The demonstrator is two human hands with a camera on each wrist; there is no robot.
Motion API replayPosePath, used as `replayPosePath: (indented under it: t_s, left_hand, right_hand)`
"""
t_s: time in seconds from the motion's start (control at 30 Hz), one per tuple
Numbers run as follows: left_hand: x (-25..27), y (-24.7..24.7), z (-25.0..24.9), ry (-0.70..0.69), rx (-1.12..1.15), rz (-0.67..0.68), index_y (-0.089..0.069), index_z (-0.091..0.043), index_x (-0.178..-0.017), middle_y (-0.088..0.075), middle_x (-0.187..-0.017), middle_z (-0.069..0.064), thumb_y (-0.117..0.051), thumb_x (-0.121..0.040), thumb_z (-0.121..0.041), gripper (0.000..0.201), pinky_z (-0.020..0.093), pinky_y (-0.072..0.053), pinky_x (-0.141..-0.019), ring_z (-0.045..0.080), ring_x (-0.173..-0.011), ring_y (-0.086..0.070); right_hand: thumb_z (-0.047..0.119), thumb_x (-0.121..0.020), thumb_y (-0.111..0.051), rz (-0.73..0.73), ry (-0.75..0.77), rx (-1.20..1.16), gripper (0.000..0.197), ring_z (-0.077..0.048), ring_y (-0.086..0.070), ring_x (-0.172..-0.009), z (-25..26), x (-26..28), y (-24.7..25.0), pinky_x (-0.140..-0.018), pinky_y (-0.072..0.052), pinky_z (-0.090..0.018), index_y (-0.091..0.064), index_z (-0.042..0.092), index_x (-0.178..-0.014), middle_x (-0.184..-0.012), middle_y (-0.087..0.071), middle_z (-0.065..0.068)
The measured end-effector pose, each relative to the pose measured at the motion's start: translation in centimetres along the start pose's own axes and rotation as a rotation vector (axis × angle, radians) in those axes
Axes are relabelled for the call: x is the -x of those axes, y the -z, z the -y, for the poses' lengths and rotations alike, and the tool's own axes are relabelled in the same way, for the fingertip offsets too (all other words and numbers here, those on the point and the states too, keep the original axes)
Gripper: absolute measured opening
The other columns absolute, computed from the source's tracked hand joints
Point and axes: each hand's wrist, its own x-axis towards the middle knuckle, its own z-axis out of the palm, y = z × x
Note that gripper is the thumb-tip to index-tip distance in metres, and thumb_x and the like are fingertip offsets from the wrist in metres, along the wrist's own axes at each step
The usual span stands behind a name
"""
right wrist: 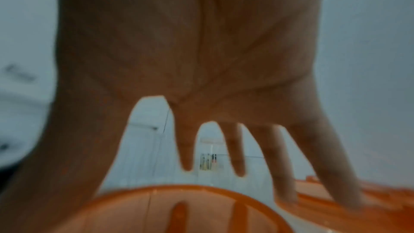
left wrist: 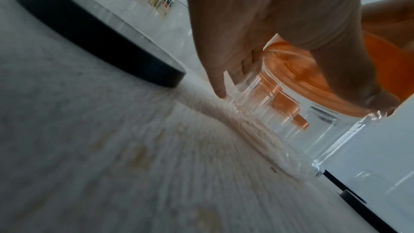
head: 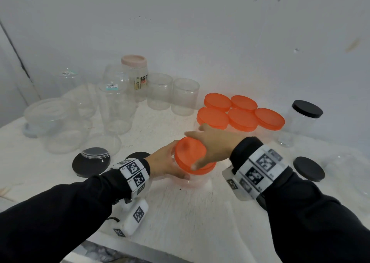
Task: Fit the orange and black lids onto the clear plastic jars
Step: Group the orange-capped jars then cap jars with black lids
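Note:
A clear jar [head: 188,182] stands near the middle front of the white table [head: 180,218]. My left hand [head: 170,162] grips its side, thumb on the near wall and fingers round the far wall. An orange lid [head: 189,155] sits on its mouth. My right hand [head: 208,144] is spread over the lid with straight fingers, and its thumb touches the near rim. The left wrist view shows the left hand [left wrist: 235,42] wrapped round the jar [left wrist: 291,130] under the lid [left wrist: 313,84]. From the right wrist, the splayed right hand [right wrist: 190,59] hangs above the lid [right wrist: 179,210]; this view is blurred.
Several jars with orange lids [head: 240,114] stand close behind my right hand. A black-lidded jar [head: 307,110] is at the far right. Loose black lids lie at the left [head: 91,165] and right [head: 309,168]. Open clear jars [head: 160,90] crowd the back left.

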Motion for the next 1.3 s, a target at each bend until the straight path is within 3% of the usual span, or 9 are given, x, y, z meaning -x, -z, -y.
replayPosePath:
  t_s: [0.13, 0.33, 0.47, 0.53, 0.73, 0.83, 0.93, 1.1, 1.3]
  left_hand:
    - [0.0, 0.0, 0.2, -0.017, 0.014, -0.003, -0.039, -0.033, -0.130, -0.050, -0.126, -0.015, -0.087, -0.038, -0.034, 0.103, 0.022, -0.041, -0.095, 0.001, -0.118, -0.047]
    - [0.0, 0.0, 0.2, 0.015, 0.032, -0.001, -0.036, -0.036, -0.127, -0.051, -0.126, -0.014, -0.088, -0.042, -0.027, 0.100, 0.022, -0.042, -0.095, 0.003, -0.119, -0.048]
    - [-0.1, 0.0, 0.2, -0.002, -0.006, -0.002, -0.038, -0.038, -0.125, -0.049, -0.128, -0.013, -0.086, -0.037, -0.038, 0.100, 0.029, -0.039, -0.102, 0.004, -0.121, -0.046]
    - [-0.1, 0.0, 0.3, -0.007, -0.006, 0.004, -0.038, -0.036, -0.131, -0.047, -0.131, -0.012, -0.087, -0.038, -0.037, 0.105, 0.032, -0.038, -0.105, 0.005, -0.123, -0.044]
    - [0.1, 0.0, 0.1, 0.012, 0.007, 0.008, -0.034, -0.034, -0.130, -0.050, -0.126, -0.015, -0.084, -0.037, -0.036, 0.105, 0.027, -0.040, -0.100, 0.005, -0.121, -0.046]
    - [0.2, -0.1, -0.1, -0.004, 0.015, 0.006, -0.034, -0.034, -0.128, -0.049, -0.126, -0.013, -0.084, -0.037, -0.038, 0.104, 0.022, -0.040, -0.096, 0.004, -0.119, -0.046]
    - [0.2, -0.2, -0.1, -0.020, 0.031, 0.023, -0.034, -0.033, -0.130, -0.045, -0.130, -0.012, -0.084, -0.038, -0.036, 0.105, 0.023, -0.039, -0.099, 0.003, -0.121, -0.043]
    - [0.2, -0.2, 0.1, -0.001, 0.028, 0.026, -0.028, -0.029, -0.136, -0.046, -0.129, -0.012, -0.085, -0.049, -0.023, 0.104, 0.017, -0.040, -0.091, 0.006, -0.122, -0.044]
    - [0.2, -0.1, 0.0, -0.027, 0.025, 0.063, -0.027, -0.035, -0.129, -0.041, -0.133, -0.011, -0.083, -0.040, -0.037, 0.105, 0.017, -0.037, -0.096, 0.003, -0.124, -0.040]
  right_hand:
    - [0.033, -0.071, -0.078, 0.069, 0.133, 0.001, 0.092, -0.027, -0.035, -0.126, 0.0, -0.1, 0.3, -0.096, -0.043, -0.046, -0.020, 0.050, -0.140, -0.146, -0.020, 0.003]
    - [0.072, -0.073, -0.055, -0.092, -0.073, 0.061, 0.091, -0.030, -0.047, -0.113, 1.0, -0.6, -1.1, -0.080, -0.042, -0.035, -0.022, 0.027, -0.146, -0.135, -0.037, -0.012]
    - [0.043, -0.076, -0.072, 0.069, 0.114, 0.022, 0.091, -0.029, -0.030, -0.133, 0.3, 0.0, 0.2, -0.100, -0.038, -0.044, -0.012, 0.045, -0.145, -0.154, -0.009, 0.002]
    - [0.033, -0.075, -0.074, 0.074, 0.150, 0.007, 0.088, -0.028, -0.034, -0.127, 0.0, -0.1, 0.3, -0.097, -0.041, -0.044, -0.019, 0.048, -0.142, -0.149, -0.017, 0.005]
    - [0.072, -0.075, -0.052, -0.097, -0.067, 0.058, 0.092, -0.033, -0.045, -0.118, 1.0, -0.5, -1.3, -0.089, -0.044, -0.041, -0.016, 0.030, -0.148, -0.140, -0.032, -0.013]
    - [0.055, -0.074, -0.068, 0.045, 0.056, 0.027, 0.096, -0.032, -0.028, -0.134, 0.6, -0.3, -0.6, -0.102, -0.038, -0.049, -0.004, 0.045, -0.146, -0.154, -0.012, -0.003]
    - [0.037, -0.071, -0.075, 0.051, 0.127, -0.006, 0.092, -0.028, -0.035, -0.126, 0.2, -0.2, -0.5, -0.096, -0.043, -0.046, -0.016, 0.053, -0.140, -0.148, -0.017, 0.003]
    - [0.071, -0.074, -0.055, -0.127, -0.059, 0.023, 0.091, -0.030, -0.047, -0.115, 1.0, -0.3, -1.4, -0.086, -0.043, -0.037, -0.022, 0.026, -0.146, -0.135, -0.038, -0.012]
    - [0.031, -0.076, -0.073, 0.084, 0.145, -0.031, 0.092, -0.027, -0.028, -0.134, 0.0, 0.2, 0.1, -0.102, -0.039, -0.045, -0.014, 0.049, -0.143, -0.153, -0.007, 0.006]
